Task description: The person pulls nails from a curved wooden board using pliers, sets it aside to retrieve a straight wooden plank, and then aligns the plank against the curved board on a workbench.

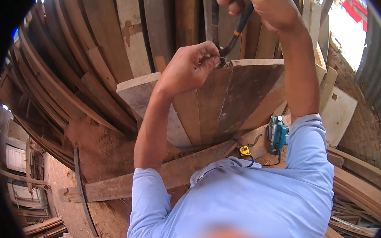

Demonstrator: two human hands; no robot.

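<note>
**Both hands at top edge of dark board, pliers on the spot**

Left hand (pixel 189 71): fingers (pixel 209 59) curled and pinched together right at the top edge of the dark brown wooden board (pixel 239 100), touching the wood next to the tool tip. What exactly they pinch is too small to tell. Right hand (pixel 267 8): closed around the handles of the black pliers with orange band (pixel 235 34), held above the board; the head of the pliers points down-left and meets the board edge just beside the left fingertips. The jaws are hidden betw. the fingers and the wood, so open or closed I cannot tell.

The board stands about upright, made of several planks side by side, and leans on a stack of long weathered wooden planks (pixel 93 60) that fills the upper left of the view. A pale cut plank (pixel 137 89) is just left of the board, below the left wrist.

Lower, near the board foot: a teal electric hand planer (pixel 279 135) with black cable, and a small yellow-black tape measure (pixel 245 150) near it, both on a long rough wooden beam (pixel 174 170). Reddish sawdust pile (pixel 101 144) lies left of the beam. The person wears a light blue short-sleeve shirt (pixel 247 196). More thin wooden strips (pixel 360 190) are at the right side.
</note>
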